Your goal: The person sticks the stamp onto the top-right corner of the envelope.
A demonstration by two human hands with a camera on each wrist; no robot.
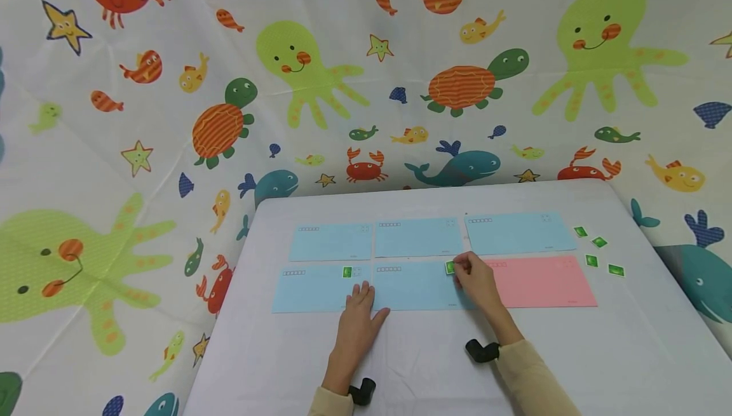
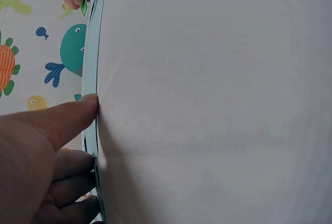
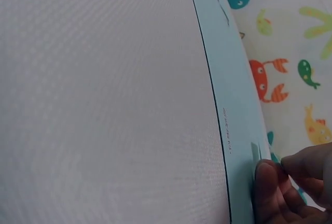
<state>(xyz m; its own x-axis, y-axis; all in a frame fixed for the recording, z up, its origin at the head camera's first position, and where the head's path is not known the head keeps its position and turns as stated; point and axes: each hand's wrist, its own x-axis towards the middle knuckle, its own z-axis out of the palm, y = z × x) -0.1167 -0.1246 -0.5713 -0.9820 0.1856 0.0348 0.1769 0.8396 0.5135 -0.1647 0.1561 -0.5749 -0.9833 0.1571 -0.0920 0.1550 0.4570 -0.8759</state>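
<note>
Green stamp (image 1: pixel 450 268), pinched in the fingers of the right hand (image 1: pixel 479 282), at the upper-right part of the blue envelope (image 1: pixel 417 290) immediately left of the pink envelope (image 1: pixel 546 284); left hand (image 1: pixel 358 317) farther left, fingers extended, grasping nothing; step, apparently: stamp placement; next move, presumably: align, press.

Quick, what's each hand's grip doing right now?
Left grip: open, fingers resting on a blue envelope.
Right grip: closed, pinching a small green stamp.
</note>
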